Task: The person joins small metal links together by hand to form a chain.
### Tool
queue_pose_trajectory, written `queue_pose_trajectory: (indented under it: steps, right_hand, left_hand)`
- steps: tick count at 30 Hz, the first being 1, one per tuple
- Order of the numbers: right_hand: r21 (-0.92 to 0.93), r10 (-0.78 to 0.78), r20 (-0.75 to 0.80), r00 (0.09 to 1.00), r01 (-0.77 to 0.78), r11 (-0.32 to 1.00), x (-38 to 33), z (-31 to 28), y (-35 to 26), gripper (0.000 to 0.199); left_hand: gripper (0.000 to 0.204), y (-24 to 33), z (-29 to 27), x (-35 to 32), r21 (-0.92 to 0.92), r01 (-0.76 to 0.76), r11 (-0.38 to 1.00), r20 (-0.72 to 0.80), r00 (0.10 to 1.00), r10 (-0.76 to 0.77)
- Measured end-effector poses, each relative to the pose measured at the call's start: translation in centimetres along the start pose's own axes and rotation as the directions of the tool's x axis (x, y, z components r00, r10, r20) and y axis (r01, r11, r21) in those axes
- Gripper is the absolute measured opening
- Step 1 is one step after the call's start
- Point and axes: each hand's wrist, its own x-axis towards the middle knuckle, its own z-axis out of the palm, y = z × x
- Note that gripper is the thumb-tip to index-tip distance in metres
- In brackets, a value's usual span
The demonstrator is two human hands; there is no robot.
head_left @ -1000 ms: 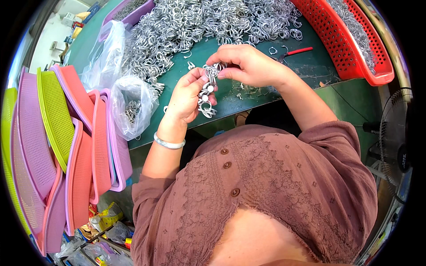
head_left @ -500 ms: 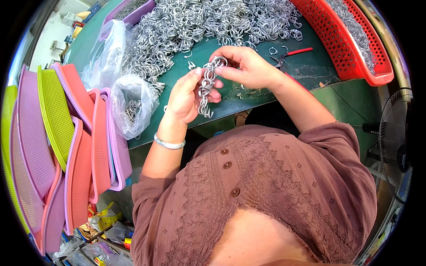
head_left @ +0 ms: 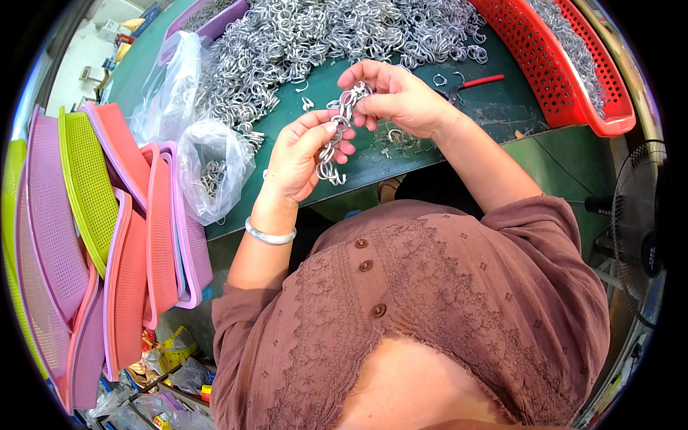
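Between my two hands hangs a short bunch of linked silver metal rings [head_left: 331,170]. My left hand [head_left: 297,154] is closed on the middle of it with the thumb on top, and the lower rings dangle past the fingers. At the upper end, my right hand [head_left: 398,100] pinches the rings between thumb and fingers. Beyond both hands spreads a big heap of similar rings [head_left: 315,36] on the green table [head_left: 459,118]. A clear plastic bag [head_left: 240,168] with rings inside stands left of my left hand.
Red-handled pliers [head_left: 480,82] lie right of my right hand, near a few loose rings. A red perforated basket [head_left: 537,72] of metal parts stands at the far right, a purple basket [head_left: 215,21] at the far left. Stacked coloured baskets [head_left: 86,186] fill the left side; a fan [head_left: 634,229] is at right.
The bunch has turned and shifted slightly in my hands. My right hand has moved slightly, its fingers spread a little more around the upper rings.
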Motion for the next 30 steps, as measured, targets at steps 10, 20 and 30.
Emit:
queue_pose_trajectory:
  steps: [10, 20, 30]
  right_hand:
    - [-0.087, -0.026, -0.003, 1.0, 0.026, 0.996, 0.05, 0.03, 0.13, 0.021]
    - [-0.136, 0.038, -0.044, 0.998, -0.043, 0.99, 0.12, 0.25, 0.22, 0.018]
    - [-0.444, -0.278, 0.152, 0.949, 0.317, 0.838, 0.35, 0.03, 0.93, 0.019]
  left_hand:
    - [0.026, 0.26, 0.21, -0.16, -0.013, -0.003, 1.0, -0.031, 1.0, 0.002]
    - [0.026, 0.21, 0.67, -0.17, 0.054, -0.081, 0.995, -0.037, 0.996, 0.083]
    - [0.027, 0.0, 0.39, -0.14, 0.111, -0.07, 0.991, -0.114, 0.99, 0.083]
